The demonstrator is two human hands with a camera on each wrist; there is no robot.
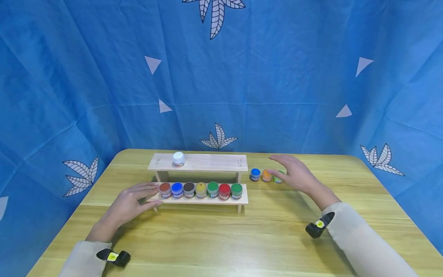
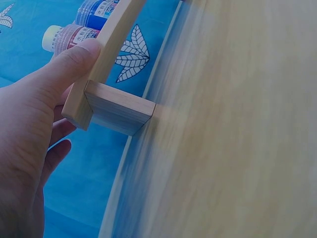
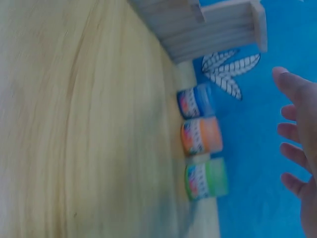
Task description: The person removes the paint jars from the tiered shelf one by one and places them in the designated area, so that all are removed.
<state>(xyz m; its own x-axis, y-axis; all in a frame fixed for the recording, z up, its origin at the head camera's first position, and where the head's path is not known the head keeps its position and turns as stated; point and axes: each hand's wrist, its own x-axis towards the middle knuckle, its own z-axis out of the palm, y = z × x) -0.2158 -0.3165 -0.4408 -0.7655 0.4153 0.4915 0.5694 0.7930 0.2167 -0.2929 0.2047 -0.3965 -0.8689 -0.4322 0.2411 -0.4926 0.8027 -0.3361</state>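
A two-tier wooden rack [image 1: 214, 162] stands on the table. My left hand [image 1: 128, 202] grips the left end of its lower tier, thumb on the front edge [image 2: 113, 49] and fingers behind. Several paint jars line that tier: brown [image 1: 165, 188] beside the hand, then blue, dark brown, yellow, green, red and green. On the upper tier sits a white jar [image 1: 178, 158]. My right hand [image 1: 297, 173] hovers with fingers extended, holding nothing. Near it on the table are a blue jar [image 3: 195, 101], an orange jar [image 3: 202, 135] and a light green jar [image 3: 207, 178], partly covered by the hand in the head view.
The wooden table [image 1: 207, 238] extends in front of the rack and to the right. Just behind its back edge hangs a blue cloth [image 1: 277, 77] with white leaf prints, which also closes off both sides.
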